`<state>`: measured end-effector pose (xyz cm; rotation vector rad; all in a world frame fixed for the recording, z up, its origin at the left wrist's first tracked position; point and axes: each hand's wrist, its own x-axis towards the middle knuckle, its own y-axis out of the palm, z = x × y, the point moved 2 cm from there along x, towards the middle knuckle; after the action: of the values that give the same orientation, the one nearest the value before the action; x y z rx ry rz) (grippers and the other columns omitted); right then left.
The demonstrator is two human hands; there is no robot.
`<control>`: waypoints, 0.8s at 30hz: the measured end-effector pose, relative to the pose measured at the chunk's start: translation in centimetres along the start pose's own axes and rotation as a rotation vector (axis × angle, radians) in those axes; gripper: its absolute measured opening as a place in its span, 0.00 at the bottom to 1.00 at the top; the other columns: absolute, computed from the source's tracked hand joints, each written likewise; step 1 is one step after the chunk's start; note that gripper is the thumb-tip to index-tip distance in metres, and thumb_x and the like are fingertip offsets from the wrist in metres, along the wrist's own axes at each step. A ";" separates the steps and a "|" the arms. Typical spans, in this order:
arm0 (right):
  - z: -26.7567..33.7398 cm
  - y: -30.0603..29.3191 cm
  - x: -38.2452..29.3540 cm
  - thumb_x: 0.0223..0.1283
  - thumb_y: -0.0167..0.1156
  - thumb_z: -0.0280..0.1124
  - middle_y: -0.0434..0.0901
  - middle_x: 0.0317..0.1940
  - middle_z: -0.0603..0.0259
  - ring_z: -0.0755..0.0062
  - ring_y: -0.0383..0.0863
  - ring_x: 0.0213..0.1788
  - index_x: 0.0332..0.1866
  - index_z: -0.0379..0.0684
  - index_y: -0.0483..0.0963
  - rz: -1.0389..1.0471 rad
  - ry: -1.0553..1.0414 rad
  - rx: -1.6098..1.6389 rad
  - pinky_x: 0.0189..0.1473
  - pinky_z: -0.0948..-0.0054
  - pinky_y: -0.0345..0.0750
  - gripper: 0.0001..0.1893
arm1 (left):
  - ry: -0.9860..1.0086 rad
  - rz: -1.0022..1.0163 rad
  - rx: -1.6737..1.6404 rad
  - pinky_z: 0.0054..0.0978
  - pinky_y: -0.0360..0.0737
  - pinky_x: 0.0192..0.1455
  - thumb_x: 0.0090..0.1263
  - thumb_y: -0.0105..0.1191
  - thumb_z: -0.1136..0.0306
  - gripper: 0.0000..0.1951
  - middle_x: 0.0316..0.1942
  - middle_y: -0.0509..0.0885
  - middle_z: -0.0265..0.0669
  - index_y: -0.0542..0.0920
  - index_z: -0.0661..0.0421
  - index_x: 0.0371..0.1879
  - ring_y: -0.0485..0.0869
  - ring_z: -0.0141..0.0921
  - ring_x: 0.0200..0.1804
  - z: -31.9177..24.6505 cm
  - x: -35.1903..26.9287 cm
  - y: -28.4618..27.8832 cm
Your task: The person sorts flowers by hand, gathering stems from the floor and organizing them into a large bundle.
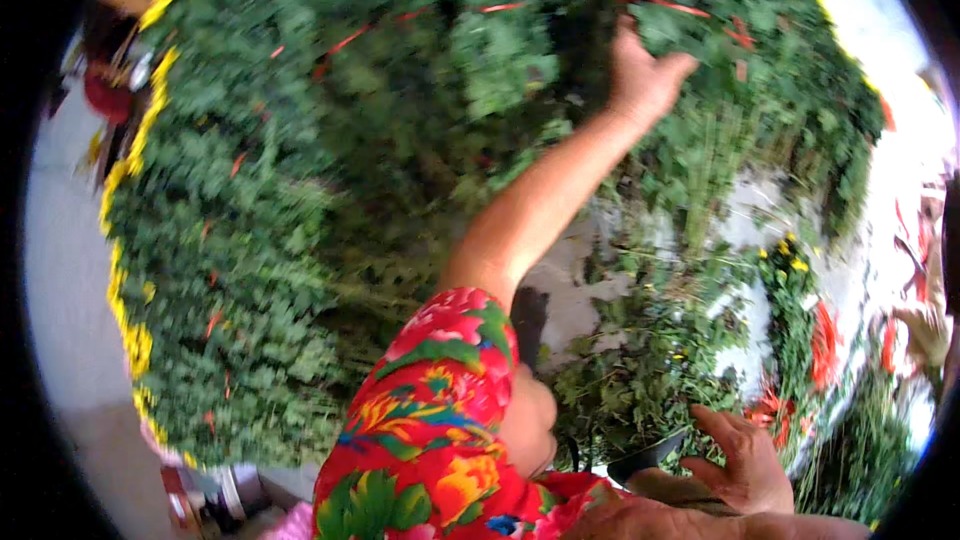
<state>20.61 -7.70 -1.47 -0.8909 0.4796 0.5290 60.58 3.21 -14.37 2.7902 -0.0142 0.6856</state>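
My left hand (645, 75) reaches out across a large stack of leafy flower bundles, probably chrysanthemums (247, 240). Its fingers go in among the leaves of one bundle (712, 90) near a red tie (679, 9), and the thumb is spread to the right. Leaves and blur hide whether the fingers grip anything. At the lower right, my right hand (739, 457) has its fingers apart and holds nothing I can see. Just left of it lies a dark flat object (649, 457), too unclear to name. Loose leafy stems (637, 382) lie in front of me.
Yellow blooms (120, 277) line the stack's outer left edge. Red ties (825, 345) lie in a clump to the right, beside a few stems with yellow flowers (787, 262). More cut stems (855, 435) are at the lower right. Grey floor (577, 270) shows between the greens.
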 end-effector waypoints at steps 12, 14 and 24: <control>-3.8 3.7 -2.7 0.51 0.74 0.27 0.87 0.42 0.54 0.63 0.87 0.45 0.66 0.35 0.73 -0.074 0.142 0.084 0.48 0.65 0.82 0.34 | 0.178 -0.334 0.200 0.38 0.83 0.60 0.60 0.64 0.85 0.34 0.55 0.85 0.43 0.68 0.62 0.67 0.86 0.37 0.57 -26.4 -13.7 -27.1; -8.4 5.1 -3.4 0.51 0.74 0.28 0.87 0.41 0.56 0.65 0.87 0.44 0.66 0.35 0.73 -0.104 0.144 0.167 0.47 0.65 0.82 0.34 | 0.191 -0.583 0.357 0.38 0.81 0.62 0.60 0.65 0.84 0.35 0.58 0.83 0.44 0.68 0.61 0.69 0.84 0.38 0.58 -27.0 -14.6 -33.5; -7.9 4.8 3.4 0.62 0.70 0.43 0.84 0.51 0.42 0.46 0.85 0.53 0.68 0.36 0.72 0.007 0.083 -0.019 0.56 0.57 0.80 0.33 | -0.280 -0.842 1.218 0.46 0.67 0.75 0.59 0.76 0.55 0.47 0.75 0.63 0.54 0.63 0.66 0.71 0.67 0.45 0.73 -17.3 -8.9 -59.4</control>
<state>18.92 -10.93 -10.67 -0.9326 0.5542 0.5055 49.11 64.50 -18.86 3.3093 1.9591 0.0059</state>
